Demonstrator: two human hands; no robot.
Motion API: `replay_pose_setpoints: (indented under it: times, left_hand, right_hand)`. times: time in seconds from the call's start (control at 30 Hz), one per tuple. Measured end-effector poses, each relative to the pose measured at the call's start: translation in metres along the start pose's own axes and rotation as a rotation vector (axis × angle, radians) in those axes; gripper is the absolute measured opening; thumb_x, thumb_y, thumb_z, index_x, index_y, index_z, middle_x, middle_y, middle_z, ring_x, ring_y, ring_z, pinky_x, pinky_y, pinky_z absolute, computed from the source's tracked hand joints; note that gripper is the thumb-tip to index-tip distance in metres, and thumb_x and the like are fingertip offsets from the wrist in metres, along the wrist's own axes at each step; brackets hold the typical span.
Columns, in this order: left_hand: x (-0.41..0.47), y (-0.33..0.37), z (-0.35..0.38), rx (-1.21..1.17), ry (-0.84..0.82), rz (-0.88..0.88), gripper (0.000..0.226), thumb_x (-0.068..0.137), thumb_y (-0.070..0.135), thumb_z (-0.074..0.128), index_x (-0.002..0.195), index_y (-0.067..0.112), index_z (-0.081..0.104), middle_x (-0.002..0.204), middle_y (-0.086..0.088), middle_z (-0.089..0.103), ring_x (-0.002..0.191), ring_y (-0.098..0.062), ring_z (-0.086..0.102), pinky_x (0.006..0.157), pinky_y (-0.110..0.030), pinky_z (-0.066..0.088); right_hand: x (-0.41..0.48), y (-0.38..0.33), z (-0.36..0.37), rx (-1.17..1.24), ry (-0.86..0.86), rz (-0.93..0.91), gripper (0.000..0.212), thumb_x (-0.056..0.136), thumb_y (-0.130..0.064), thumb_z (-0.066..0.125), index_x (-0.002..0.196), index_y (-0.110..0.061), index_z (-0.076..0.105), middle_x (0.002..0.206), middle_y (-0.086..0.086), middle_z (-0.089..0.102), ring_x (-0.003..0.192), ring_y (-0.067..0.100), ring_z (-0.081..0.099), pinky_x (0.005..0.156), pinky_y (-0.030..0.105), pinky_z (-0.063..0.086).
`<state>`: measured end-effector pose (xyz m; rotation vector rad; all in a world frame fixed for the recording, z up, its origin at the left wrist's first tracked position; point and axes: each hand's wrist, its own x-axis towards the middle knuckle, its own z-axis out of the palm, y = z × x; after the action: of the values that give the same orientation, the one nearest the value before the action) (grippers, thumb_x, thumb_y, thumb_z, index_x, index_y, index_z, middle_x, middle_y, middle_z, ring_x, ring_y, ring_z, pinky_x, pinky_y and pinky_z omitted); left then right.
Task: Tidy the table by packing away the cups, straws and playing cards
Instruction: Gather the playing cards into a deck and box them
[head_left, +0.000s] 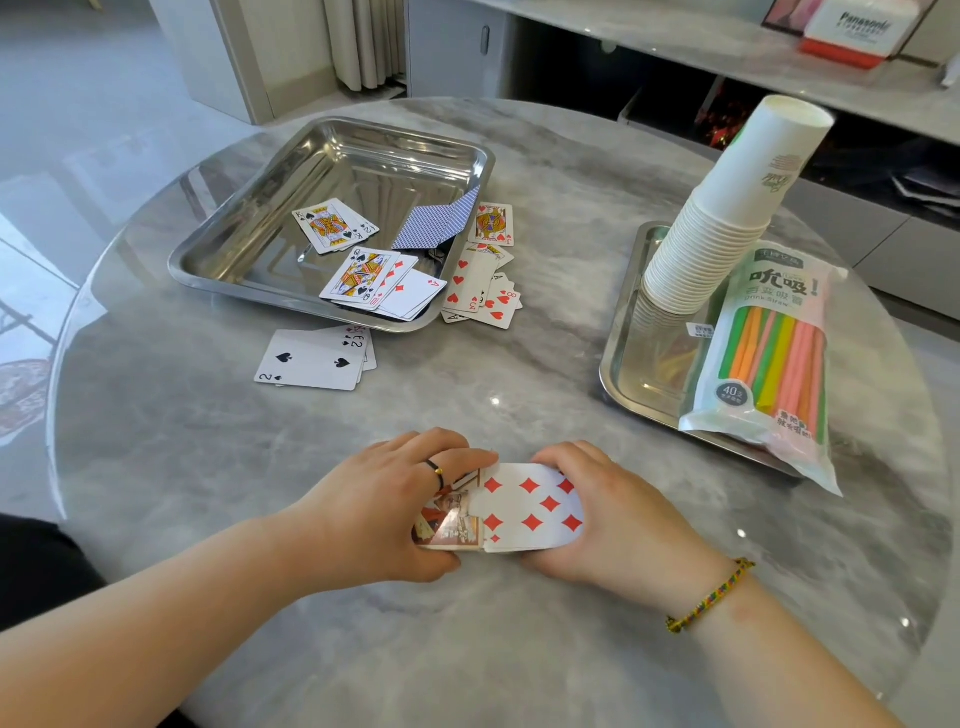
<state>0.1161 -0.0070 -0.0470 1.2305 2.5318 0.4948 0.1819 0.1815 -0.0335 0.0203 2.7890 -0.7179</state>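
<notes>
Left hand (384, 509) grips the card box (448, 526), right hand (618, 525) grips the deck (530, 506) at its mouth (likely a tight fit); a skewed push could buckle or spill it.

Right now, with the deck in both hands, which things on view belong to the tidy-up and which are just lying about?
Job: stack of playing cards gripped by left hand and right hand; loose cards in the square steel tray and beside it; paper cup stack; drinking straw pack.
Just there: Panasonic box on the shelf; bracelet; ring.
</notes>
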Motion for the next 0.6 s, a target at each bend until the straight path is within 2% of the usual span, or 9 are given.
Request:
replay_pose_setpoints:
  times: [0.17,0.37,0.47,0.53,0.6]
  left_hand:
    - [-0.0011,-0.0006,-0.0007,-0.033,0.035,-0.012,0.079,0.066,0.043,0.067,0.134,0.041,0.026,0.133,0.018,0.034,0.117,-0.001,0.039,0.085,-0.003,0.019]
    - [-0.0023,-0.0011,-0.0032,-0.063,0.057,-0.015,0.078,0.064,0.042,0.069,0.132,0.041,0.031,0.131,0.019,0.038,0.115,-0.001,0.041,0.087,-0.007,0.025]
    - [-0.0028,-0.0014,-0.003,-0.084,0.045,-0.014,0.077,0.064,0.041,0.069,0.131,0.042,0.032,0.125,0.023,0.037,0.109,0.006,0.04,0.083,0.0,0.022]
    - [-0.0024,-0.0015,-0.0037,-0.143,0.033,-0.028,0.076,0.063,0.039,0.071,0.129,0.043,0.034,0.113,0.033,0.032,0.1,0.014,0.033,0.076,0.008,0.022]
    - [-0.0016,-0.0013,-0.0045,-0.19,0.018,-0.046,0.075,0.062,0.038,0.072,0.127,0.044,0.034,0.103,0.043,0.026,0.095,0.017,0.031,0.074,0.01,0.024]
  right_hand:
    - [0.0001,-0.0035,0.005,0.031,0.041,0.007,0.053,0.064,-0.043,0.071,0.107,-0.03,0.044,0.094,-0.016,0.038,0.085,0.007,0.046,0.067,0.017,0.03]
    - [0.0004,-0.0072,0.0089,-0.036,0.085,-0.028,0.054,0.065,-0.046,0.069,0.11,-0.031,0.042,0.104,-0.011,0.044,0.093,0.012,0.051,0.067,0.02,0.033]
    - [0.0001,-0.0064,0.0081,0.0,0.049,-0.027,0.056,0.065,-0.044,0.07,0.111,-0.031,0.042,0.099,-0.013,0.039,0.094,0.012,0.051,0.07,0.021,0.037]
    - [0.0013,-0.0044,0.0053,0.053,0.018,-0.034,0.061,0.063,-0.042,0.073,0.114,-0.031,0.042,0.099,-0.015,0.036,0.096,0.011,0.05,0.073,0.02,0.038]
    - [0.0025,-0.0018,0.0013,0.124,-0.04,-0.024,0.072,0.061,-0.04,0.076,0.121,-0.03,0.039,0.103,-0.015,0.035,0.096,0.006,0.045,0.078,0.017,0.037]
